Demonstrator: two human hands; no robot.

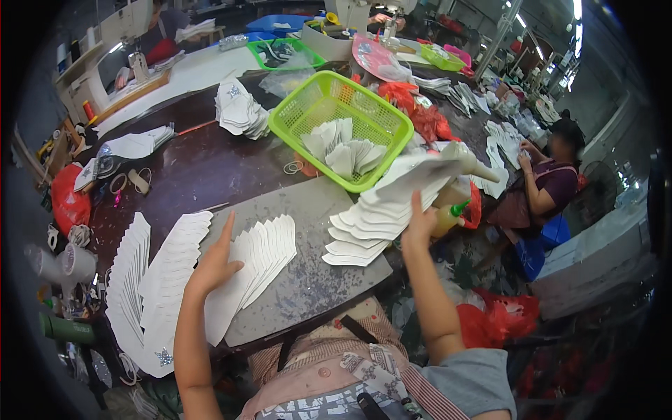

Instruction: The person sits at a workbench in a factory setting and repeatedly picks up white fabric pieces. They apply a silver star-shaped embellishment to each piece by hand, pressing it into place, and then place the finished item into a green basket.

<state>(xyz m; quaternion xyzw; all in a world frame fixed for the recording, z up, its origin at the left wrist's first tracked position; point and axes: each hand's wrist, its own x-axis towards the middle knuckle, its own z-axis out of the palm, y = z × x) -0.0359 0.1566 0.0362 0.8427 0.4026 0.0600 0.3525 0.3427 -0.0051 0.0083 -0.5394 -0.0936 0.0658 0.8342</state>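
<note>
a dark brown desk [203, 171] carries a grey board [315, 273] near its front edge. on the board lie 2 fans of white cut pieces [262, 255], with a longer fan [150, 280] at its left. behind the board stands a green basket [343, 126] holding more white pieces, beside another white stack [238, 108].

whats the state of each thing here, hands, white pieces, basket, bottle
left hand: open, flat on the fanned white pieces
right hand: touching the right stack, top pieces lifted
left rows: spread in overlapping rows
grey board: flat on the table, speckled
green basket: upright, partly filled with white pieces
bottle: upright, green cap on
</note>
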